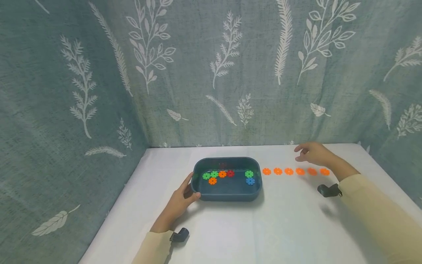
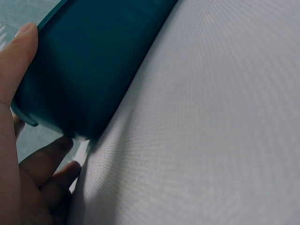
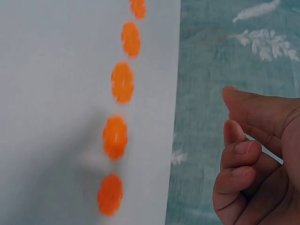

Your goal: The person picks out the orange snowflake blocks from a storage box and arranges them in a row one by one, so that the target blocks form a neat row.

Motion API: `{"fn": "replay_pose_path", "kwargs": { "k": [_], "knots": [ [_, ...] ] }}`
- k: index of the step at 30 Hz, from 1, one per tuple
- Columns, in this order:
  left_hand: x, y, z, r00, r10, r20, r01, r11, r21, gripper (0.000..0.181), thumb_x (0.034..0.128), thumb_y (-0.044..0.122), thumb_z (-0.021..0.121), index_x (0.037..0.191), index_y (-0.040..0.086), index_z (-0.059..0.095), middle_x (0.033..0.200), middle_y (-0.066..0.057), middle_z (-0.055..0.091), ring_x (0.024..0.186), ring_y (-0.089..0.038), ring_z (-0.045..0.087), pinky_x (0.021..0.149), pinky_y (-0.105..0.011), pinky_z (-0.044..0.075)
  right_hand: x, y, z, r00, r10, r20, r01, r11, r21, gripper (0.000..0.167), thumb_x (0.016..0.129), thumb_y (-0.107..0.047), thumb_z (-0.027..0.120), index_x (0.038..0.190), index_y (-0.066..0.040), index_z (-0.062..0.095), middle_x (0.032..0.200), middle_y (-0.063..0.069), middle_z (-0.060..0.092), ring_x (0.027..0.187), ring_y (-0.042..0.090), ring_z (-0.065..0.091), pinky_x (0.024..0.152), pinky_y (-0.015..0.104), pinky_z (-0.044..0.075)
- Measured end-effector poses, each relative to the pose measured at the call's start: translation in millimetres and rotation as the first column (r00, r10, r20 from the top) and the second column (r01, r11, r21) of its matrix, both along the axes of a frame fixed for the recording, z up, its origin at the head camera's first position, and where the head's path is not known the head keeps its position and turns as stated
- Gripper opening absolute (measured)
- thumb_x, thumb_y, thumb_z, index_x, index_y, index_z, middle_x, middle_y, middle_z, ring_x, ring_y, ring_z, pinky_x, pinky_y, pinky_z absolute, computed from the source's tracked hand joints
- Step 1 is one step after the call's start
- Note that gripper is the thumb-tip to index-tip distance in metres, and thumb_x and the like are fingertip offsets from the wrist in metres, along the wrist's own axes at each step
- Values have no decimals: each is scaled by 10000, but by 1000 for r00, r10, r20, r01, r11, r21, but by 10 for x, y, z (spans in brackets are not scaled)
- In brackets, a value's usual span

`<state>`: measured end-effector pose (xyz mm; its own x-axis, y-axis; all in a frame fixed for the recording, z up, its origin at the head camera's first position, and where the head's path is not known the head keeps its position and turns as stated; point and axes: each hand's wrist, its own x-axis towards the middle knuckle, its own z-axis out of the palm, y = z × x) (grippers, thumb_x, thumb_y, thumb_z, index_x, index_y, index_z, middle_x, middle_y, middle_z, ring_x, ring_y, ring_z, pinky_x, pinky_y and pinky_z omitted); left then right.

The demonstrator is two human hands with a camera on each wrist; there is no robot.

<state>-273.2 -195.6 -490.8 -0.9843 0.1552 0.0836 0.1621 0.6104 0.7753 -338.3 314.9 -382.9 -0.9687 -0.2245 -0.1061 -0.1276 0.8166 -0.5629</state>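
Observation:
A dark blue-green tray [image 1: 227,197] stands on the white tabletop. My left hand [image 1: 179,201] holds its left end, thumb at the near rim and fingers around the side; the left wrist view shows the thumb [image 2: 23,51] against the tray's wall. Inside lie notched plastic discs: several green, orange and red ones, and a blue disc [image 1: 250,181]. To the tray's right runs a straight row of several orange discs [image 1: 289,171]. Above and behind that row my right hand [image 1: 314,154] hovers, fingers loosely bent, nothing between them in the right wrist view.
A grey-green curtain [image 1: 197,121] with white leaf patterns hangs behind the table and along both sides. White cloth [image 1: 224,231] covers the tabletop. A small dark device [image 1: 329,190] is worn on the right wrist, another [image 1: 180,235] on the left.

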Motion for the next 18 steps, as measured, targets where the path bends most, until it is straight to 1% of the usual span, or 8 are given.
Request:
{"fn": "replay_pose_path", "kwargs": {
  "k": [4,8,14,18],
  "knots": [
    [8,0,13,1000,0,-1,0,1000,-8,867,864,505,696,1558,358,197,1464,-139,444,1362,-336,387,1061,-684,182,-28,-144,1,1000,13,11,-13,999,-47,475,913,-248,689,1292,13,568,1029,131,609,911,325,592,748,405,504],
    [-1,3,-2,1000,5,-3,-5,1000,-23,870,860,532,685,1557,358,196,1455,-141,459,1352,-339,403,1054,-684,203,-47,-308,1,999,32,24,-30,996,-85,469,916,-242,691,1291,10,568,1045,142,606,958,370,602,767,419,514],
    [-9,-3,-4,1000,8,7,-7,1000,-25,880,851,556,681,1557,363,194,1451,-135,466,1355,-342,398,1051,-691,199,-85,-617,-5,997,69,29,-67,995,-69,457,915,-233,694,1288,7,580,1029,134,627,950,364,613,800,434,526],
    [-10,-12,-4,1000,4,5,-4,1000,-20,877,856,545,682,1559,349,196,1453,-141,463,1353,-344,399,1051,-691,196,-103,-857,11,997,74,28,-72,995,-69,420,915,-246,696,1275,-46,607,1051,115,631,963,356,613,828,437,525]
  ]
}}
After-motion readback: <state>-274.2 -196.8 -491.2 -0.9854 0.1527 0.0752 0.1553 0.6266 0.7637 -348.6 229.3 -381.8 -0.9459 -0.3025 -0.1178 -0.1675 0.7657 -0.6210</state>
